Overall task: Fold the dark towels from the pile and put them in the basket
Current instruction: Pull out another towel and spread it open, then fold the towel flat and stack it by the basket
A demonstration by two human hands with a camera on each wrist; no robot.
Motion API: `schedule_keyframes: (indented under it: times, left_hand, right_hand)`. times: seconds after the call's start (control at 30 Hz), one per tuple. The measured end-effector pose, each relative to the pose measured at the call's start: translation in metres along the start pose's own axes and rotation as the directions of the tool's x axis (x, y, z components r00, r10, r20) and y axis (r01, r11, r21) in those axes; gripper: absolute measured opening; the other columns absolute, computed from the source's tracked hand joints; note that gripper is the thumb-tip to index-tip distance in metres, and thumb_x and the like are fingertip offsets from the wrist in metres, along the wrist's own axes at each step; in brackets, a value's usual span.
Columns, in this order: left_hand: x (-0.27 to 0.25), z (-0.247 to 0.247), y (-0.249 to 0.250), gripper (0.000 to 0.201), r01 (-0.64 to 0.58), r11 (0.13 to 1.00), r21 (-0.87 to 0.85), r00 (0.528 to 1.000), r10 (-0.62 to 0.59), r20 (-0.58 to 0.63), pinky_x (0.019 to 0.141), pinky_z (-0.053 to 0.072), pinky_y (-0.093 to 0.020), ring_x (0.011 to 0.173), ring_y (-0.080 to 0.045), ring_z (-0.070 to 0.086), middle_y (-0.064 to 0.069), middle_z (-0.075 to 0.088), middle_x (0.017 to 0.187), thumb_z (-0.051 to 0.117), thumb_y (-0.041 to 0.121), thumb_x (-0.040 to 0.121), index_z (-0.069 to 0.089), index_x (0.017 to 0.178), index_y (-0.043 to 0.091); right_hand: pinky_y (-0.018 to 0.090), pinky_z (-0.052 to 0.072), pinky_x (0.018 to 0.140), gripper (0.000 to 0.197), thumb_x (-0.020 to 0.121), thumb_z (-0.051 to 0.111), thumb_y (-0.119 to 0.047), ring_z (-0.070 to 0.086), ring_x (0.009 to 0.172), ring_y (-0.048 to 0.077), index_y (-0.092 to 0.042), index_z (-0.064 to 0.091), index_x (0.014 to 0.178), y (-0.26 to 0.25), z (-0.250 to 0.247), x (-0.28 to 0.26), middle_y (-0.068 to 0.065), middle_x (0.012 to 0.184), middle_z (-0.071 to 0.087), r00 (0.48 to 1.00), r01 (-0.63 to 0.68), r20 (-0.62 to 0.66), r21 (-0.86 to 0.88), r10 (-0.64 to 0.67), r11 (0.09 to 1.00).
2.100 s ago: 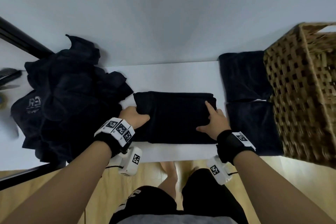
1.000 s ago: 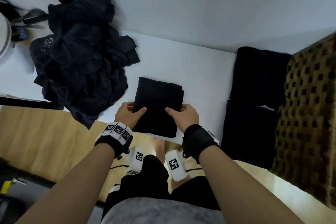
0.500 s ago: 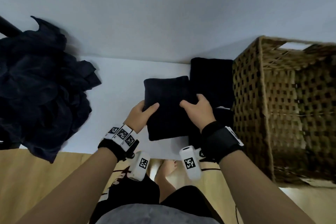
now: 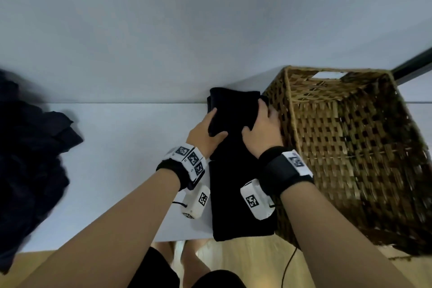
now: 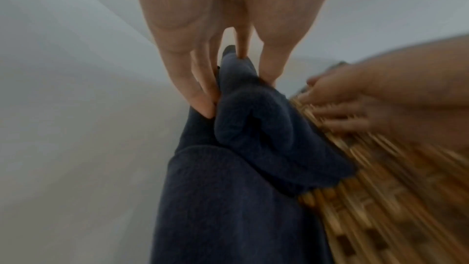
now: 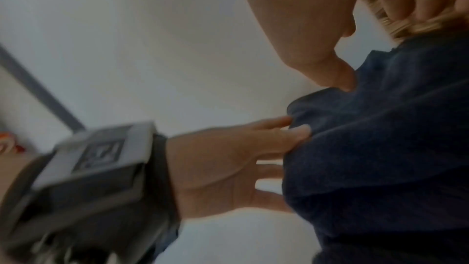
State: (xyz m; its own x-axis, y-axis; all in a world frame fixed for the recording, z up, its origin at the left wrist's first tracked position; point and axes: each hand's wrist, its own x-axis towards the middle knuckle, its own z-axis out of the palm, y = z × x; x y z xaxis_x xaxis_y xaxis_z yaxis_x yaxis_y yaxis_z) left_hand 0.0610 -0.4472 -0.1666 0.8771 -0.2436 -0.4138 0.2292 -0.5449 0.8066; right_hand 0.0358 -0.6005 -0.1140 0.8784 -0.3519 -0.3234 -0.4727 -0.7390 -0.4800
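Head view. A folded dark towel [image 4: 233, 110] is held between the left hand [image 4: 205, 134] and the right hand [image 4: 260, 134], each with its thumb on the upper face and its fingers curled under the edge. The towel is lifted clear of the white table [image 4: 131, 147]; half a second ago it hung nearer the table's middle, and it is now higher and just beside the wicker basket [image 4: 346, 147], whose near wall the right knuckles almost touch. Below the wrists lies a stack of folded towels [image 4: 233, 213] against the basket's side. Well to the left of the left-hand fingers sits the unfolded pile [image 4: 30, 159], farther toward the frame edge than before.

Left wrist view. The left fingers [image 5: 200, 95] are clamped on the towel's [image 5: 256, 131] left fold; the right hand [image 5: 355, 103], blurred, is at its far side above the basket [image 5: 380, 198] weave.

Right wrist view. The right thumb [image 6: 327, 73] presses the towel [image 6: 380, 148] from above; the left hand's [image 6: 228, 166] spread fingers support its opposite edge.
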Motion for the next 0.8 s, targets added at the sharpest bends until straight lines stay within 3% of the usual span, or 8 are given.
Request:
schedule_keyframes:
  times: [0.1, 0.27, 0.33, 0.43, 0.53, 0.67, 0.73, 0.8]
  left_hand:
    - [0.002, 0.006, -0.001, 0.072, -0.028, 0.987, 0.157, 0.999, 0.025, 0.024, 0.093, 0.036, -0.020, 0.118, -0.026, 0.053, -0.013, 0.051, 0.134, 0.063, 0.033, 0.091, 0.023, 0.152, 0.030]
    - [-0.001, -0.007, 0.001, 0.072, 0.032, 0.973, 0.227, 0.995, -0.052, 0.082, 0.101, 0.041, -0.026, 0.116, -0.029, 0.055, -0.013, 0.044, 0.137, 0.062, 0.033, 0.092, 0.023, 0.152, 0.031]
    - [-0.010, -0.023, 0.002, 0.067, 0.048, 0.976, 0.214, 0.991, -0.073, 0.110, 0.101, 0.046, -0.037, 0.113, -0.031, 0.058, -0.010, 0.043, 0.141, 0.060, 0.033, 0.093, 0.027, 0.150, 0.033]
    - [-0.035, -0.065, -0.010, 0.055, 0.089, 0.987, 0.134, 0.991, -0.101, 0.089, 0.100, 0.047, -0.042, 0.113, -0.026, 0.059, -0.003, 0.046, 0.141, 0.060, 0.029, 0.093, 0.039, 0.143, 0.031]
    - [-0.068, -0.122, -0.034, 0.042, 0.164, 0.984, 0.075, 0.986, -0.163, -0.024, 0.093, 0.052, -0.041, 0.103, -0.023, 0.064, 0.001, 0.055, 0.130, 0.061, 0.023, 0.091, 0.051, 0.132, 0.027]
    - [-0.112, -0.212, -0.074, 0.019, 0.254, 0.965, -0.060, 0.944, -0.260, -0.204, 0.080, 0.055, -0.036, 0.089, -0.023, 0.069, -0.002, 0.067, 0.111, 0.059, 0.014, 0.091, 0.062, 0.107, 0.023]
    - [-0.131, -0.256, -0.096, 0.015, 0.279, 0.960, 0.015, 0.908, -0.259, -0.329, 0.085, 0.052, -0.030, 0.090, -0.017, 0.067, 0.001, 0.071, 0.103, 0.061, 0.014, 0.089, 0.066, 0.099, 0.024]
    - [-0.150, -0.298, -0.122, 0.018, 0.355, 0.925, 0.137, 0.837, -0.249, -0.487, 0.086, 0.044, -0.020, 0.089, -0.012, 0.063, 0.002, 0.070, 0.103, 0.063, 0.013, 0.086, 0.067, 0.101, 0.022]
  right_hand:
    - [0.035, 0.024, 0.115, 0.065, 0.093, 0.054, -0.012, 0.024, 0.143, 0.032, -0.013, 0.029, 0.152, -0.001, 0.019, -0.007, 0.015, 0.159, 0.018, 0.996, 0.094, 0.020, -0.087, -0.092, 0.992]
    - [0.039, 0.021, 0.120, 0.075, 0.096, 0.053, -0.019, 0.015, 0.147, 0.034, -0.013, 0.009, 0.156, -0.001, 0.027, 0.003, 0.013, 0.163, 0.003, 0.946, -0.123, 0.295, -0.050, 0.133, 0.991]
    - [0.040, 0.024, 0.118, 0.077, 0.095, 0.053, -0.020, 0.017, 0.146, 0.036, -0.014, 0.007, 0.156, -0.009, 0.023, 0.008, 0.015, 0.162, 0.003, 0.949, -0.152, 0.274, -0.042, 0.158, 0.987]
    - [0.041, 0.028, 0.115, 0.070, 0.093, 0.053, -0.018, 0.026, 0.141, 0.040, -0.009, 0.019, 0.153, -0.034, 0.025, 0.002, 0.019, 0.160, 0.009, 0.981, -0.095, 0.165, -0.024, 0.098, 0.995]
    - [0.036, 0.027, 0.113, 0.058, 0.092, 0.054, -0.015, 0.031, 0.139, 0.037, -0.006, 0.036, 0.146, -0.077, 0.041, -0.017, 0.018, 0.158, 0.016, 0.994, 0.027, 0.104, 0.053, -0.032, 0.998]
    - [0.022, 0.027, 0.102, 0.050, 0.092, 0.055, -0.017, 0.040, 0.131, 0.021, -0.012, 0.044, 0.140, -0.153, 0.086, -0.054, 0.010, 0.154, 0.025, 0.962, 0.126, 0.216, 0.183, -0.165, 0.975]
    - [0.014, 0.028, 0.089, 0.050, 0.092, 0.056, -0.017, 0.047, 0.113, 0.015, -0.014, 0.042, 0.140, -0.187, 0.111, -0.073, 0.008, 0.154, 0.025, 0.938, 0.145, 0.274, 0.243, -0.211, 0.959]
    - [0.014, 0.030, 0.084, 0.052, 0.091, 0.056, -0.016, 0.046, 0.093, 0.010, -0.014, 0.040, 0.141, -0.218, 0.134, -0.093, 0.008, 0.153, 0.025, 0.913, 0.160, 0.323, 0.280, -0.250, 0.947]
